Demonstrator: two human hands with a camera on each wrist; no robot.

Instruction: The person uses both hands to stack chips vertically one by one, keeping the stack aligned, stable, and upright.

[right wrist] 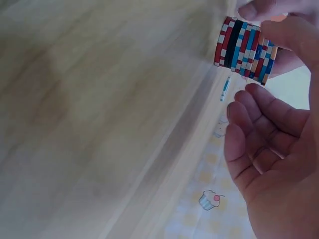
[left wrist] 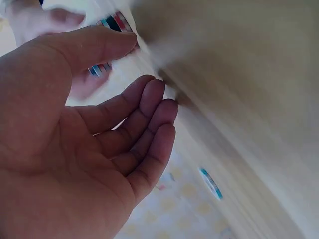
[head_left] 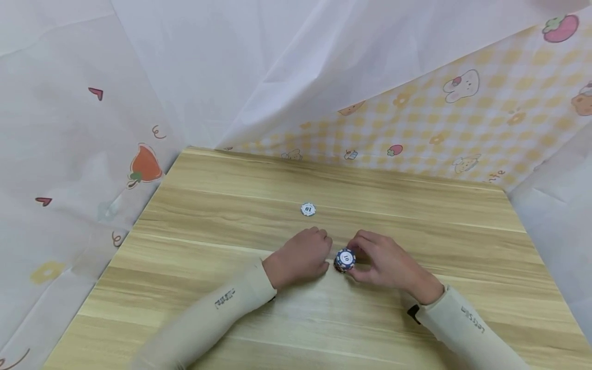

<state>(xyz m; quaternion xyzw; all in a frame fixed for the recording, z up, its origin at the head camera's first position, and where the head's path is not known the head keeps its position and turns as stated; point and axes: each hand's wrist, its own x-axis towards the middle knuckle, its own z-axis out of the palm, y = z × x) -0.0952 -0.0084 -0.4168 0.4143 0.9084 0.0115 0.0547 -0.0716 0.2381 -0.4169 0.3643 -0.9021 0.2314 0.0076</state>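
Observation:
A stack of poker chips (head_left: 345, 259), topped by a blue and white chip marked 10, stands upright on the wooden table. My right hand (head_left: 386, 259) holds its upper part from the right, thumb and index finger on opposite sides. In the right wrist view the chip stack (right wrist: 244, 50) shows red, black, light blue and dark blue edges, with the right hand (right wrist: 284, 129) beside it. My left hand (head_left: 302, 257) is just left of the stack, fingers loosely bent. Nothing is in the left palm (left wrist: 75, 149) in the left wrist view, where the stack is partly hidden.
A single pale poker chip (head_left: 308, 209) marked 10 lies flat beyond the left hand. The wooden table (head_left: 222, 205) ends at a yellow checked cloth (head_left: 416, 123) at the back. White sheets (head_left: 83, 144) hang along the left and right sides.

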